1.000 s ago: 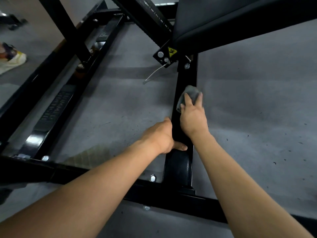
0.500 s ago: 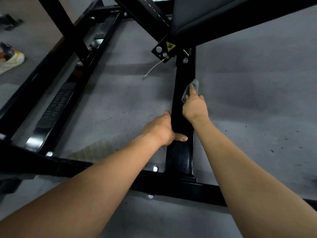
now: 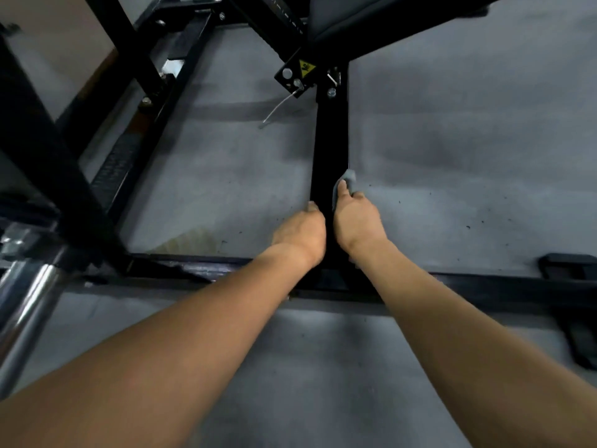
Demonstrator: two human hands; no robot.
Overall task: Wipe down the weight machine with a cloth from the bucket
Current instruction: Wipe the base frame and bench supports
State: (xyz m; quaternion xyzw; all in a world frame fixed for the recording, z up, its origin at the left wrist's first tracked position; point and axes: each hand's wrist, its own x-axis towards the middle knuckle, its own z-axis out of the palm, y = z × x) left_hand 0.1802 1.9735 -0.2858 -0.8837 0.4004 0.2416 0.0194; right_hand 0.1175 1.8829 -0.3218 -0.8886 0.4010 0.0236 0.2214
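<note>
The weight machine's black floor frame fills the view; its centre rail (image 3: 329, 137) runs away from me toward the padded seat. My right hand (image 3: 357, 219) presses a small grey cloth (image 3: 349, 179) against the rail's right side, with most of the cloth hidden under the fingers. On the rail's left edge rests my left hand (image 3: 302, 231), its fingers curled over the edge. No bucket is in view.
A black cross bar (image 3: 484, 282) lies under my wrists. A chrome bar (image 3: 22, 305) juts in at the lower left. A bracket with a yellow warning sticker (image 3: 306, 68) and a loose cable (image 3: 277, 108) hang above the rail. Grey floor surrounds the frame.
Both hands have slid back along the rail toward me and the cross bar. The cloth came with the right hand. The camera has pulled back, showing the chrome bar.
</note>
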